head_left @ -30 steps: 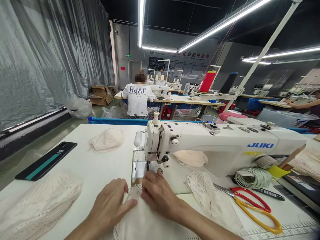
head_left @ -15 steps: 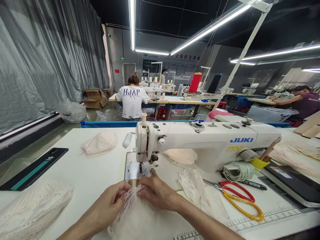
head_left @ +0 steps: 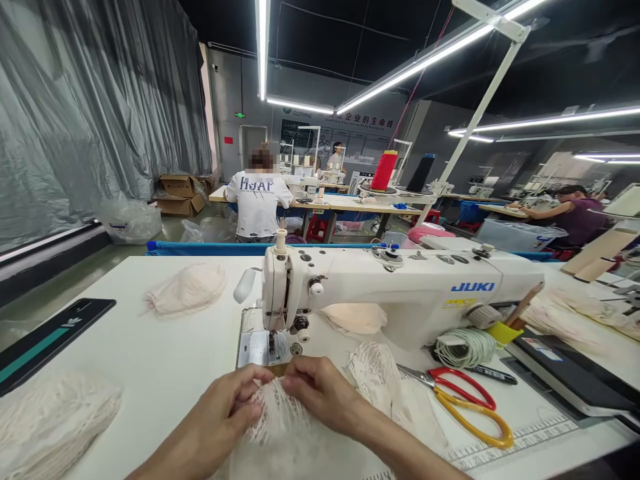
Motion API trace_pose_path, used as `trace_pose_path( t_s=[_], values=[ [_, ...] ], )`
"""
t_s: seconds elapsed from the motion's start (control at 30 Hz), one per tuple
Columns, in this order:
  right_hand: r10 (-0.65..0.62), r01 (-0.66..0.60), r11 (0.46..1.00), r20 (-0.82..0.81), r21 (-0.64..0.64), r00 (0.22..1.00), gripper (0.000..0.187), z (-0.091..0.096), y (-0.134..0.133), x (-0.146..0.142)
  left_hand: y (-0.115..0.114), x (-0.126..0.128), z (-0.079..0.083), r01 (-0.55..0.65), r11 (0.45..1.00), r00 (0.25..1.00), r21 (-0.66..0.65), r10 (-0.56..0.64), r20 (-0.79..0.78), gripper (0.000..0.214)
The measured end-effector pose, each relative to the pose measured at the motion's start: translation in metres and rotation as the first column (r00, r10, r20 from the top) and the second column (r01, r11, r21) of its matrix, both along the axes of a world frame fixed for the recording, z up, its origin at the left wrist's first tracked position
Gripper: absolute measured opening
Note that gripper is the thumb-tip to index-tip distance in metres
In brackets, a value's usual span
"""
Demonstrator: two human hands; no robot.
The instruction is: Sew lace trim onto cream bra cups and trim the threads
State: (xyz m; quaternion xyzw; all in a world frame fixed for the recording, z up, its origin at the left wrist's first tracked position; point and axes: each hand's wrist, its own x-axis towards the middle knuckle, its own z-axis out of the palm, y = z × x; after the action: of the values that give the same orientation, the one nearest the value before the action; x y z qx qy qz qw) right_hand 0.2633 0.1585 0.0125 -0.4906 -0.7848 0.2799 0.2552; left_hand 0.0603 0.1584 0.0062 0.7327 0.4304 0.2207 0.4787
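Pinching a cream lace piece by its far edge now, squeezing it narrowly in the fingertips of both left hand and right hand, and holding it right between the two! Facing the presser foot of a white sewing machine, just beyond the fingertips. Working beside a second lace piece, just right of the right hand, with scissors farther right, and with a lace bundle lying on the surface, well left of the left hand.
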Motion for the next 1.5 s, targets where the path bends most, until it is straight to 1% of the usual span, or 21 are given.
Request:
trace_pose_path(
  t_s=[0.07, 0.1, 0.17, 0.23, 0.27, 0.33, 0.4, 0.47, 0.5, 0.57, 0.6, 0.7, 0.87, 0.93, 0.97, 1.0, 1.13, 1.2, 1.27, 1.4, 1.5],
  values=[
    [-0.060, 0.043, 0.991, 0.126, 0.128, 0.990, 0.015, -0.010, 0.005, -0.003, 0.006, -0.001, -0.010, -0.008, 0.976, 0.995, 0.217, 0.028, -0.091, 0.037],
    [-0.088, 0.058, 0.983, 0.170, 0.175, 0.982, 0.013, -0.015, 0.009, -0.004, 0.008, -0.001, -0.015, -0.020, 0.933, 0.989, 0.360, 0.070, -0.128, 0.041],
    [-0.124, 0.073, 0.971, 0.215, 0.229, 0.969, 0.012, -0.024, 0.014, -0.007, 0.011, 0.002, -0.027, -0.026, 0.776, 0.973, 0.630, 0.163, -0.161, 0.044],
    [-0.145, 0.074, 0.959, 0.251, 0.272, 0.957, 0.010, -0.027, 0.015, -0.007, 0.012, 0.006, -0.035, 0.024, 0.627, 0.967, 0.779, 0.184, -0.178, 0.040],
    [-0.160, 0.077, 0.951, 0.265, 0.298, 0.951, 0.008, -0.027, 0.014, -0.007, 0.012, 0.008, -0.039, 0.062, 0.583, 0.968, 0.810, 0.162, -0.191, 0.036],
    [-0.176, 0.052, 0.920, 0.290, 0.389, 0.941, 0.011, -0.025, 0.008, -0.004, 0.011, 0.012, -0.043, 0.098, 0.529, 0.976, 0.843, 0.115, -0.185, 0.032],
    [-0.137, -0.041, 0.862, 0.311, 0.505, 0.941, 0.017, -0.024, -0.001, 0.000, 0.011, 0.014, -0.048, 0.101, 0.476, 0.980, 0.874, 0.103, -0.170, 0.034],
    [-0.070, -0.147, 0.790, 0.327, 0.595, 0.943, 0.012, -0.028, -0.011, 0.004, 0.010, 0.015, -0.052, 0.094, 0.392, 0.980, 0.915, 0.126, -0.155, 0.039],
    [-0.048, -0.177, 0.770, 0.333, 0.613, 0.942, 0.011, -0.032, -0.015, 0.006, 0.010, 0.015, -0.055, 0.089, 0.349, 0.978, 0.933, 0.145, -0.148, 0.040],
    [-0.044, -0.196, 0.756, 0.348, 0.624, 0.936, 0.012, -0.040, -0.018, 0.008, 0.011, 0.014, -0.058, 0.072, 0.277, 0.975, 0.958, 0.181, -0.126, 0.042],
    [-0.051, -0.197, 0.760, 0.358, 0.619, 0.932, 0.013, -0.043, -0.017, 0.008, 0.012, 0.014, -0.059, 0.066, 0.263, 0.973, 0.963, 0.196, -0.120, 0.042],
    [-0.067, -0.192, 0.778, 0.382, 0.599, 0.922, 0.014, -0.047, 0.001, 0.009, 0.025, 0.012, -0.056, 0.108, 0.298, 0.957, 0.948, 0.227, -0.181, 0.038],
    [-0.104, -0.168, 0.806, 0.414, 0.568, 0.904, 0.012, -0.037, 0.044, 0.010, 0.063, 0.011, -0.039, 0.159, 0.446, 0.928, 0.881, 0.238, -0.288, 0.032],
    [-0.104, -0.164, 0.815, 0.419, 0.556, 0.902, 0.011, -0.030, 0.050, 0.012, 0.071, 0.010, -0.033, 0.166, 0.505, 0.926, 0.847, 0.216, -0.310, 0.032],
    [-0.090, -0.167, 0.819, 0.411, 0.549, 0.907, 0.007, -0.027, 0.049, 0.013, 0.072, 0.009, -0.031, 0.162, 0.519, 0.929, 0.839, 0.207, -0.307, 0.031],
    [-0.054, -0.186, 0.826, 0.403, 0.533, 0.913, 0.005, -0.024, 0.046, 0.014, 0.071, 0.009, -0.030, 0.157, 0.530, 0.933, 0.833, 0.196, -0.301, 0.030],
    [0.119, -0.294, 0.820, 0.355, 0.491, 0.927, 0.042, -0.020, 0.024, 0.014, 0.049, 0.010, -0.035, 0.146, 0.499, 0.973, 0.854, 0.084, -0.215, 0.017],
    [0.130, -0.309, 0.810, 0.360, 0.499, 0.924, 0.032, -0.023, 0.017, 0.011, 0.038, 0.013, -0.038, 0.159, 0.500, 0.980, 0.851, 0.024, -0.197, 0.015],
    [0.094, -0.268, 0.808, 0.335, 0.525, 0.938, 0.020, -0.028, 0.015, 0.008, 0.033, 0.014, -0.040, 0.154, 0.517, 0.981, 0.842, 0.026, -0.195, 0.018],
    [0.061, -0.157, 0.820, 0.189, 0.551, 0.980, 0.022, -0.033, 0.019, 0.006, 0.037, 0.011, -0.040, 0.126, 0.528, 0.981, 0.840, 0.062, -0.185, 0.028],
    [0.066, -0.156, 0.819, 0.179, 0.552, 0.982, 0.023, -0.033, 0.023, 0.006, 0.041, 0.008, -0.039, 0.103, 0.558, 0.983, 0.823, 0.070, -0.171, 0.022]
  ],
)
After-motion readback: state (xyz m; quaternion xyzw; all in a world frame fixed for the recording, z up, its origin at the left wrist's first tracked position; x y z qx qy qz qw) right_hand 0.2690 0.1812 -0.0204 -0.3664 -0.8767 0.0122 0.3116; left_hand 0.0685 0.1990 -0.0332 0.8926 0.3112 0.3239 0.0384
